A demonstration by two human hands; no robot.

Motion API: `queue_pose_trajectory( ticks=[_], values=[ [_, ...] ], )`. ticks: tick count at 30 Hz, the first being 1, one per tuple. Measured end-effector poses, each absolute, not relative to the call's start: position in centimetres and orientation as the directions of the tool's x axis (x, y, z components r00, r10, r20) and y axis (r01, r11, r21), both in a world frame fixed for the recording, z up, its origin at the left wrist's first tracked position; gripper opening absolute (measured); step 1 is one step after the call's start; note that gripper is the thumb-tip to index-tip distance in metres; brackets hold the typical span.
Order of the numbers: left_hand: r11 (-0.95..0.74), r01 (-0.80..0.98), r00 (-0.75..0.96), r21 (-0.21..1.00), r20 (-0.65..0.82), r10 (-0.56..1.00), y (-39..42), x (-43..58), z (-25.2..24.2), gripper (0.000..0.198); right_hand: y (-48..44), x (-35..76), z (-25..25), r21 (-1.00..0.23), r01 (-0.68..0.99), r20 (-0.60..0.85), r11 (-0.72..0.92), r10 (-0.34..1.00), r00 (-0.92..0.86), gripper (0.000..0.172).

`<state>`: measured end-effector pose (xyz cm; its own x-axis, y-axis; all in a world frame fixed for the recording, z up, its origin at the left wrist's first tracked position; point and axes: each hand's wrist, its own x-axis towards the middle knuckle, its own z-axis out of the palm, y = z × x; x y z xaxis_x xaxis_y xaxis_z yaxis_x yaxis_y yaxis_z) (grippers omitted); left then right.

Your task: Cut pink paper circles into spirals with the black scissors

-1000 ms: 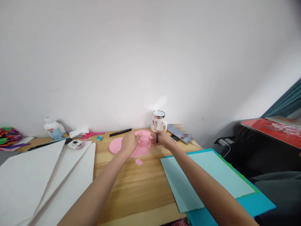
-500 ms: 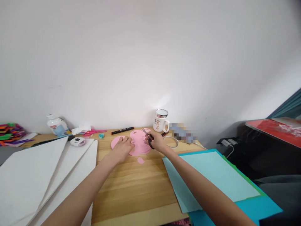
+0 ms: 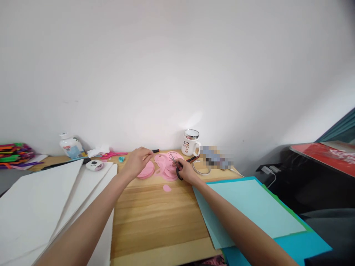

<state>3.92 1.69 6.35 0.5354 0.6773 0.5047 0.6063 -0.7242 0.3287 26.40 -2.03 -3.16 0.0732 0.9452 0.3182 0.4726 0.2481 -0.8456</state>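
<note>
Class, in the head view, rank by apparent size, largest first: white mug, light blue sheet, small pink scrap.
Light blue sheet
White mug
Small pink scrap
Sheet lies nearer, yet clearly largest.

The scissors (image 3: 175, 167) in my right hand (image 3: 186, 173) have metal blades and dark plastic handles. The pink cutouts (image 3: 166, 170) are thin matt paper, like the white sheets (image 3: 41, 199) and blue sheets (image 3: 249, 207). The table (image 3: 155, 214) is smooth pale wood. The mug (image 3: 189, 146) is glossy and its lid (image 3: 191, 132) is shiny metal.

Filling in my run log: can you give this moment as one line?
left hand: at black marker, grip unclear | right hand: holds scissors over pink cutouts | surface: wooden desk
</note>
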Motion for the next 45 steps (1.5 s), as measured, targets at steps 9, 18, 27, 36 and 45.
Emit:
queue_pose_trajectory(
  ticks=[9,18,27,36,45],
  values=[
    [-0.558,0.33,0.005,0.761,0.59,0.808,0.8,4.1,8.1,0.021,-2.3,26.8,-2.8,-0.938,0.277,0.261,0.211,0.952,0.159,0.03],
    [-0.744,0.444,0.346,0.5,0.67,0.657,0.7,8.4,1.1,0.019,-2.5,27.3,-1.3,-0.977,0.147,0.196,0.153,0.917,0.347,0.03],
    [-0.739,0.546,0.606,0.395,0.423,0.674,0.3,7.5,-0.4,0.04,-3.1,28.0,-1.7,-0.936,0.333,0.218,0.111,0.927,0.306,0.027],
    [-0.756,0.515,0.702,0.405,0.307,0.643,-0.6,8.2,-0.1,0.038,-2.7,27.0,-2.0,-0.935,0.338,0.2,0.109,0.948,0.247,0.028],
    [-0.549,0.746,0.453,0.376,0.317,0.833,1.9,3.0,1.6,0.018,-11.7,24.1,1.0,-0.955,0.177,0.171,0.237,0.93,-0.325,0.025]
  ],
)
